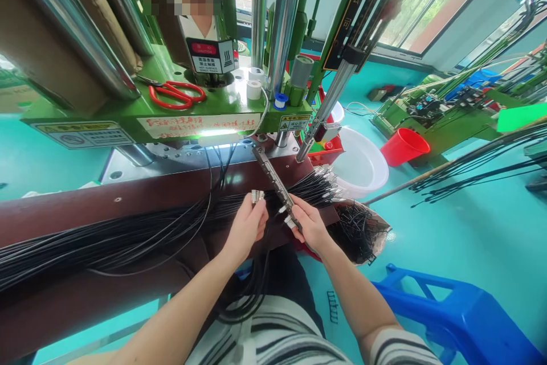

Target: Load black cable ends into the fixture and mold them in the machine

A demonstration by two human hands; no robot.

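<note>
My left hand (248,227) is closed in a pinch on a few black cables whose metal plug ends (257,196) stick up above my fingers. My right hand (308,224) is closed around the near end of a long dark metal fixture bar (273,178) that slants up toward the machine. A small metal plug shows at my right fingertips. A thick bundle of black cables (128,237) lies across the brown ledge (128,197) under both hands, its plug ends fanned out at the right (327,178).
A green press machine (200,109) with chrome columns stands ahead, with red scissors (176,93) and tape rolls on it. Another person stands behind it. A white basin (361,163), a red bucket (404,146), a bag of scrap (363,231) and a blue stool (448,314) are at the right.
</note>
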